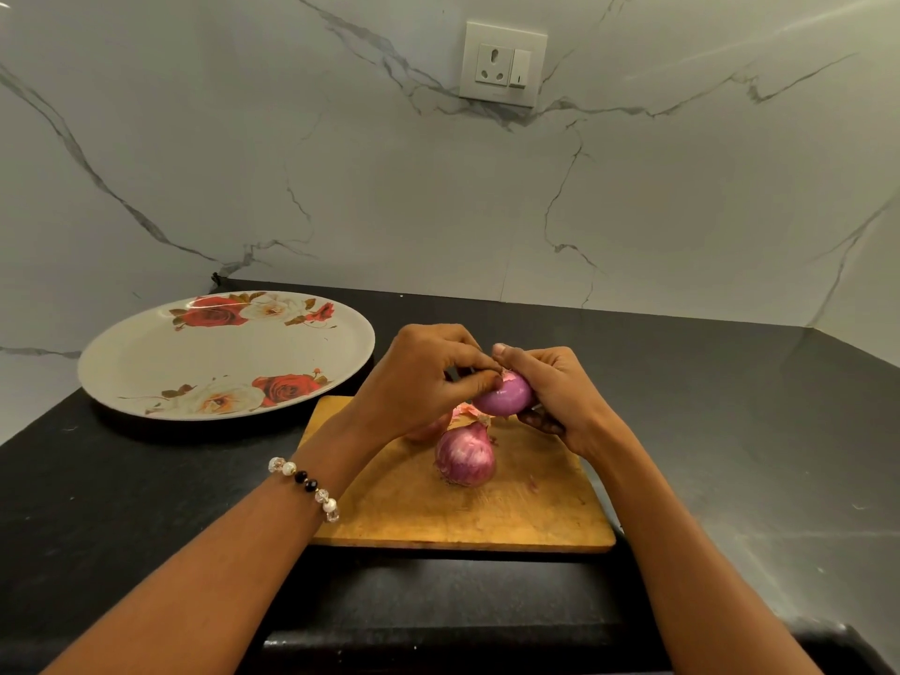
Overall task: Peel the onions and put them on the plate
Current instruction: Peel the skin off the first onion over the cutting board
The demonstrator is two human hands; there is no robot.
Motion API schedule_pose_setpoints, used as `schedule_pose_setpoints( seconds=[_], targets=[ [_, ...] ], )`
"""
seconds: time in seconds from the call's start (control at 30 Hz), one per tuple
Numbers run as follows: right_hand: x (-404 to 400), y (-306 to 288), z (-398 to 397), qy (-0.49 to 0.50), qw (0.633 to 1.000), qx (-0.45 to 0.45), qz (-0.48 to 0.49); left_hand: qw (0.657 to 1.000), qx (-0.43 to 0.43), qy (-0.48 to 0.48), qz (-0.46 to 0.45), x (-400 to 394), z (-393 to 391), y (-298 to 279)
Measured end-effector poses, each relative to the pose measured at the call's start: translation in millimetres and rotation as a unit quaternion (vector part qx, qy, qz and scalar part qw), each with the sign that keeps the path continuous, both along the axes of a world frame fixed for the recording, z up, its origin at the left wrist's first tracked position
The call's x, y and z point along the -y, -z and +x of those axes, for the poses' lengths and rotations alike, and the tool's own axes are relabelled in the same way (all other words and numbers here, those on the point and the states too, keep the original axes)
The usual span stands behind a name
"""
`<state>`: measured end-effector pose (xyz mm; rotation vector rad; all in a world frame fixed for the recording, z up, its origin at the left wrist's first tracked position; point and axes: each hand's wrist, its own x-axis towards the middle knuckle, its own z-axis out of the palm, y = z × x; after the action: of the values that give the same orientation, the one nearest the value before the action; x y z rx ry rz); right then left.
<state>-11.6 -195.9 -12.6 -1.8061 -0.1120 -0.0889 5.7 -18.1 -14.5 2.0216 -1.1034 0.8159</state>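
Nearest the viewer, forearms: both reach forward over the dark bench (146, 489); a beaded bracelet (304, 482) circles the left wrist.
Chopping board: a wooden chopping board (535, 518) lies on the bench, its near edge toward the viewer.
Unpeeled onion: a red onion in its streaked skin (465, 457) rests on the board, just below the hands.
Third onion: part of another onion (431, 428) shows on the board behind the left wrist, mostly hidden.
Skin scraps: pale pink peel pieces (465, 410) lie on the board between the onions.
Right hand: the right hand (560, 397) grasps the held onion (504, 396), fingers curled under it, thumb on top; the onion is raised above the board, its smooth purple flesh showing.
Left hand: the left hand (423, 377) pinches a bit of skin at the top of the held onion with curled fingertips.
Plate: a rose-patterned plate (156, 362) sits on the bench to the left, beyond the board, holding no onion.
Far wall: a marble-veined wall carries a white socket and switch (503, 64).
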Motion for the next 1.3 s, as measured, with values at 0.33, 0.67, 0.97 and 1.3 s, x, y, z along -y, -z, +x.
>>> schedule_pose_setpoints(
  seconds=[0.33, 0.67, 0.97, 1.3],
  targets=[
    [0.0, 3.2, 2.3, 0.006, 1.000, 0.016, -0.023, 0.999, 0.020, -0.030, 0.020, 3.7, -1.5, 4.3],
    [-2.1, 3.0, 3.2, 0.019, 0.999, 0.032, 0.012, 0.995, 0.001, -0.092, -0.023, 3.7, 8.2, 7.8],
    [5.7, 10.3, 12.0, 0.053, 0.995, 0.075, -0.030, 0.998, -0.032, -0.028, -0.046, 4.3, 2.5, 2.7],
    [5.1, 18.0, 17.8, 0.083, 0.971, 0.161, -0.154, 0.997, 0.022, -0.045, 0.066, 9.9, -3.9, 8.9]
  ],
)
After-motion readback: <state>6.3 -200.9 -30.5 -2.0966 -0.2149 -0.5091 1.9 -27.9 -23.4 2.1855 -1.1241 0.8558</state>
